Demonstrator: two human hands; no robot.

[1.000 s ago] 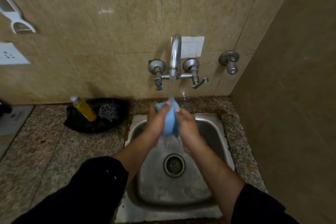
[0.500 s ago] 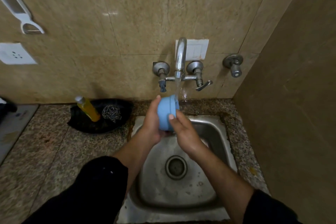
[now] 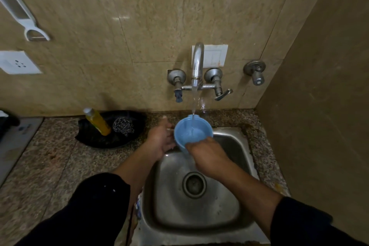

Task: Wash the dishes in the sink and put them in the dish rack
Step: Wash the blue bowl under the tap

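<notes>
The light blue plastic cup (image 3: 192,133) sits at the centre of the frame, above the back edge of the steel sink (image 3: 237,147), its mouth open upward, with the stream from the tap (image 3: 197,62) falling into it and water pooling inside. The left hand (image 3: 159,142) grips its left side and the right hand (image 3: 207,156) clasps its near rim. Half a second ago the cup lay tipped sideways between the hands; now it is turned mouth-up.

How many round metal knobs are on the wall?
3. The left knob and the middle knob flank the faucet spout; the right knob sits alone near the corner.
</notes>
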